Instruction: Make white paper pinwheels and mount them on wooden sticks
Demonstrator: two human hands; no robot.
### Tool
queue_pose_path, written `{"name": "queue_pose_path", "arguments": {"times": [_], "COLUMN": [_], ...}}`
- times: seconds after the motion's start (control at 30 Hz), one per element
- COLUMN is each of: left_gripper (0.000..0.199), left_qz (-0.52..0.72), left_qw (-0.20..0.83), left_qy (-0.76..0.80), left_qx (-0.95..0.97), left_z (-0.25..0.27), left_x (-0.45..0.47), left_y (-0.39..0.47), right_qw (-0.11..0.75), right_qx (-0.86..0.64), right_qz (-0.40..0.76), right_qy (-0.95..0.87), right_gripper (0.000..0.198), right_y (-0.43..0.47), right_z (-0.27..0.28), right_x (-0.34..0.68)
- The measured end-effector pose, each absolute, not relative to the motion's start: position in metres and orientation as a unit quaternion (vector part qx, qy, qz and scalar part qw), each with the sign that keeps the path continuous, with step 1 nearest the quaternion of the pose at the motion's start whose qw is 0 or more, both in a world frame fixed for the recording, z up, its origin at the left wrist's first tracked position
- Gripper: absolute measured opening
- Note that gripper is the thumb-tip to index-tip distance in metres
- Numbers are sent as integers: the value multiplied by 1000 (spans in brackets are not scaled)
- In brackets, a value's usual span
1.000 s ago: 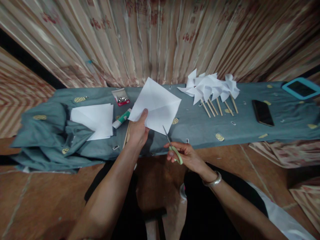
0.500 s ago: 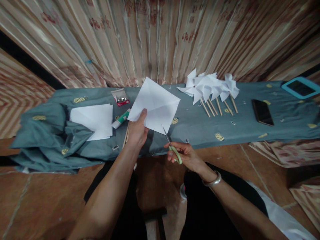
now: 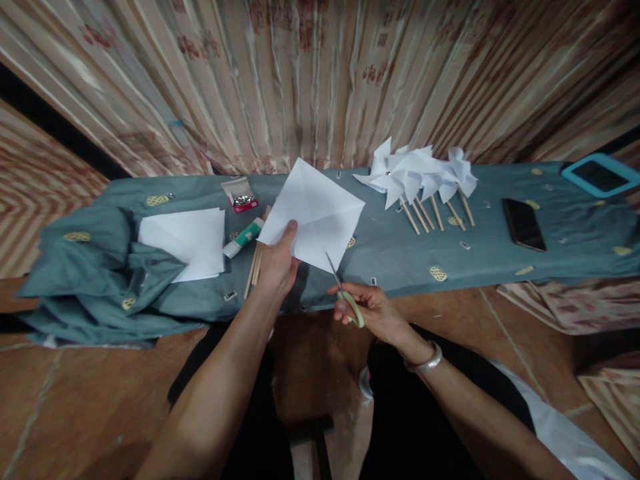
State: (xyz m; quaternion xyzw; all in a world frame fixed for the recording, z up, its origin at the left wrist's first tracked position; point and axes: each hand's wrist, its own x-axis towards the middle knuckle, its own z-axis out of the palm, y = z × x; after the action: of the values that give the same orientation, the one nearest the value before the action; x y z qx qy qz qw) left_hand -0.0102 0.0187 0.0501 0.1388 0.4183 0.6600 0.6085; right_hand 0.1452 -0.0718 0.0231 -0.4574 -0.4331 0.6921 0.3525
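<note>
A square sheet of white paper [image 3: 320,207] with fold creases is held up over the table, one corner pointing toward me. My left hand [image 3: 280,260] grips it at its left corner, thumb on top and fingers hidden underneath. In my right hand [image 3: 367,308] is a pair of scissors [image 3: 349,298] with light green handles. Their blades lie at the paper's near corner, pointing in toward the middle. Wooden sticks [image 3: 254,270] and a green-and-white glue tube [image 3: 243,238] lie just left of my left hand.
A stack of white paper [image 3: 190,240] lies at the left, partly under bunched cloth. Behind the tube stands a small open box of pins [image 3: 243,200]. Several paper pinwheels [image 3: 420,175] on sticks lie right of centre, then a phone [image 3: 524,225] and a blue-framed tablet [image 3: 603,175].
The paper and my left hand have shifted slightly right and toward me, uncovering more of the wooden sticks. The scissors and my right hand stay almost in place.
</note>
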Motion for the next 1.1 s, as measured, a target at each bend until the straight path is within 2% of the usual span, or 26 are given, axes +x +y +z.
{"name": "queue_pose_path", "arguments": {"times": [0.8,1.1], "left_gripper": [25,32], "left_qz": [653,654], "left_qw": [613,614], "left_qy": [408,407], "left_qx": [176,171], "left_z": [47,46], "left_x": [-9,-5], "left_y": [14,11], "right_qw": [360,368], "right_qx": [-467,-457], "right_qz": [686,671], "right_qy": [-426,-453], "right_gripper": [43,40], "right_y": [-71,-71], "right_z": [24,22], "right_x": [144,145]}}
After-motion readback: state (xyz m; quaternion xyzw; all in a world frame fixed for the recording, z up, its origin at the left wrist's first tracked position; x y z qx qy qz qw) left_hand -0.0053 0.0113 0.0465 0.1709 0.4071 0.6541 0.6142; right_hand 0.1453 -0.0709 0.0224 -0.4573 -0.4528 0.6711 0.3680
